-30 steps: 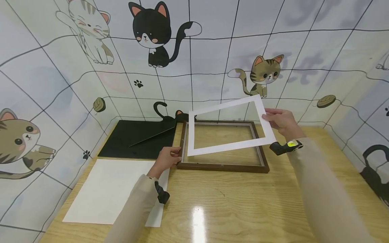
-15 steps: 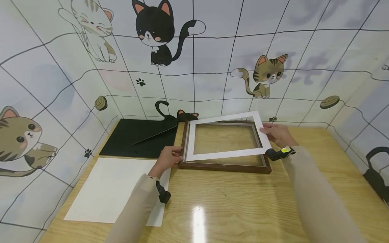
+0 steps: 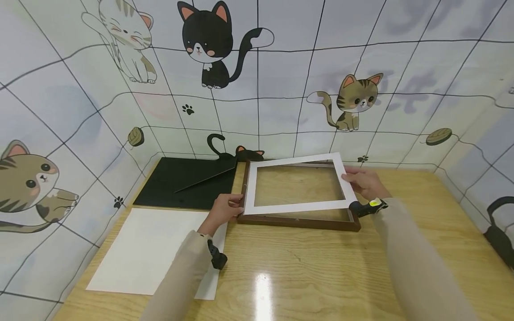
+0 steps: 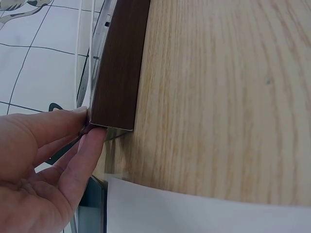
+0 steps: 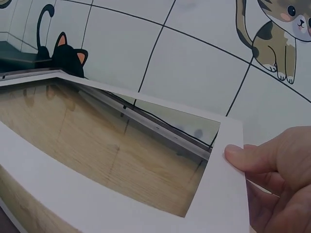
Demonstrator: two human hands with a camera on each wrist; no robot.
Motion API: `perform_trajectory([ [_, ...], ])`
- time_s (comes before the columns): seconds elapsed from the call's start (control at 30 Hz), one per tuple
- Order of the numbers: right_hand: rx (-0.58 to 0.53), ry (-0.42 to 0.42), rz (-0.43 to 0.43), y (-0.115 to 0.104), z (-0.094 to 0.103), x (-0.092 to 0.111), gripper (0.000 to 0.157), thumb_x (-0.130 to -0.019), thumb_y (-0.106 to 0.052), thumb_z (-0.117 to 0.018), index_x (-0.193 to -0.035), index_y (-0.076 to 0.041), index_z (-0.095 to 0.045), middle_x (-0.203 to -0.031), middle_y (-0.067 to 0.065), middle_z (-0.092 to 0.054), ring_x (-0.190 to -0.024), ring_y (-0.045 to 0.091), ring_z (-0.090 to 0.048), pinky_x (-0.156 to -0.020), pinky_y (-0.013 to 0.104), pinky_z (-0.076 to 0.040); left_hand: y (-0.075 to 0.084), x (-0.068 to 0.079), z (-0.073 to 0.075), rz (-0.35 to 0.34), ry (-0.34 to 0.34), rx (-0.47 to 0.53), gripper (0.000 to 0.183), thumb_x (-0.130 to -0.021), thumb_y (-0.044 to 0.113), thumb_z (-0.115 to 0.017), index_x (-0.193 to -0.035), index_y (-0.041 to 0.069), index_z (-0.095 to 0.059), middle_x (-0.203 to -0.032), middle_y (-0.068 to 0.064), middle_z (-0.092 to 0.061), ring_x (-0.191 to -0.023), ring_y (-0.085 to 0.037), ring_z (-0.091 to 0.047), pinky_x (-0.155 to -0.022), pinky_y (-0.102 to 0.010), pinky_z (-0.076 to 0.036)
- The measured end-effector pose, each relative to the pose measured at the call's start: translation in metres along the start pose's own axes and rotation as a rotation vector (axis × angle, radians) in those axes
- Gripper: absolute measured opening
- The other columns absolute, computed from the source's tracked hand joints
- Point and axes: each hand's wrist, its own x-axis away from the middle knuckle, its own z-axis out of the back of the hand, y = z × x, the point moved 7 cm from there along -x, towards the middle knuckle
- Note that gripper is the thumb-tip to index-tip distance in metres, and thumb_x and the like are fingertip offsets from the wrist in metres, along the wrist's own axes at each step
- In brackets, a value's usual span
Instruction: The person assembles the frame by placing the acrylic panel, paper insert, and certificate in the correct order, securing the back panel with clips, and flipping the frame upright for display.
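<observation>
The left hand (image 3: pixel 222 208) pinches the near left corner of the frame (image 3: pixel 299 222), its fingers closed around the edge. The right hand (image 3: pixel 363 183) pinches the right side of the mat (image 3: pixel 297 206), thumb on top and fingers behind. The mat lies between the hands, over the frame, its left end low and its right end raised and skewed. The step in hand seems to be fitting mat into frame; the next move would call for squaring and lowering the right end. Left of the frame lie a black panel (image 3: pixel 180 174) and a white sheet (image 3: pixel 140 249).
</observation>
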Motion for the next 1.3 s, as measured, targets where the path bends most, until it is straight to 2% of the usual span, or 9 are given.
perform_trajectory([
  [0.2, 0.047, 0.039, -0.013, 0.007, 0.0, -0.001, 0.063, -0.084, -0.002, -0.064, -0.138, 0.006, -0.031, -0.076, -0.012, -0.062, -0.071, 0.003, -0.056, -0.065, 0.017, -0.048, 0.0, 0.001, -0.001, 0.007, 0.004, 0.002, 0.045, -0.081, -0.005, -0.065, -0.125, 0.001, -0.056, -0.102, -0.017, -0.057, -0.091, -0.023, -0.056, -0.062, -0.033, -0.054],
  [0.4, 0.161, 0.1, -0.038, 0.013, 0.002, -0.001, 0.061, -0.084, -0.006, -0.066, -0.137, 0.004, -0.036, -0.072, -0.014, -0.059, -0.067, 0.003, -0.055, -0.064, 0.02, -0.049, 0.0, 0.0, -0.001, 0.017, -0.002, 0.007, 0.046, -0.081, -0.004, -0.066, -0.125, 0.002, -0.056, -0.103, -0.017, -0.057, -0.092, -0.023, -0.056, -0.063, -0.034, -0.054],
  [0.57, 0.25, 0.102, -0.003, 0.015, 0.002, -0.004, 0.056, -0.085, -0.007, -0.065, -0.133, 0.008, -0.04, -0.072, -0.013, -0.057, -0.067, 0.004, -0.055, -0.064, 0.022, -0.05, 0.0, 0.0, -0.001, 0.015, 0.001, -0.006, 0.045, -0.082, -0.003, -0.065, -0.126, 0.003, -0.056, -0.104, -0.016, -0.057, -0.091, -0.023, -0.057, -0.063, -0.034, -0.054],
  [0.77, 0.433, 0.096, 0.08, 0.01, 0.002, -0.007, 0.049, -0.084, -0.008, -0.065, -0.125, 0.013, -0.047, -0.082, 0.0, -0.06, -0.068, 0.008, -0.056, -0.064, 0.025, -0.052, 0.0, 0.001, 0.0, 0.025, 0.01, -0.009, 0.046, -0.082, -0.003, -0.065, -0.126, 0.004, -0.056, -0.107, -0.015, -0.057, -0.092, -0.023, -0.057, -0.063, -0.034, -0.054],
  [0.87, 0.52, 0.09, 0.079, 0.01, 0.001, -0.011, 0.046, -0.083, -0.006, -0.066, -0.121, 0.013, -0.049, -0.091, 0.01, -0.06, -0.068, 0.01, -0.056, -0.064, 0.025, -0.053, 0.0, 0.001, 0.0, 0.023, 0.009, -0.01, 0.046, -0.082, -0.004, -0.065, -0.126, 0.003, -0.056, -0.106, -0.016, -0.057, -0.092, -0.023, -0.058, -0.062, -0.034, -0.054],
  [1.0, 0.634, 0.082, 0.077, 0.008, 0.0, -0.014, 0.044, -0.082, -0.007, -0.068, -0.117, 0.014, -0.052, -0.097, 0.017, -0.058, -0.069, 0.014, -0.055, -0.064, 0.027, -0.053, 0.0, 0.0, -0.001, 0.022, 0.011, -0.007, 0.046, -0.082, -0.004, -0.065, -0.126, 0.004, -0.056, -0.106, -0.015, -0.058, -0.091, -0.023, -0.058, -0.061, -0.033, -0.054],
  [1.13, 0.687, 0.084, 0.1, 0.004, -0.003, -0.015, 0.042, -0.079, -0.006, -0.069, -0.112, 0.015, -0.054, -0.095, 0.02, -0.059, -0.069, 0.018, -0.057, -0.063, 0.029, -0.054, -0.001, 0.0, 0.0, 0.028, 0.014, -0.006, 0.047, -0.082, -0.004, -0.065, -0.127, 0.005, -0.055, -0.108, -0.014, -0.058, -0.091, -0.022, -0.058, -0.062, -0.033, -0.054],
  [1.3, 0.74, 0.091, 0.133, 0.003, -0.005, -0.016, 0.038, -0.077, -0.006, -0.072, -0.106, 0.015, -0.057, -0.094, 0.021, -0.059, -0.066, 0.015, -0.058, -0.06, 0.028, -0.054, -0.001, 0.0, 0.0, 0.026, 0.008, -0.006, 0.047, -0.082, -0.004, -0.064, -0.127, 0.004, -0.055, -0.109, -0.014, -0.058, -0.091, -0.022, -0.058, -0.062, -0.033, -0.054],
])
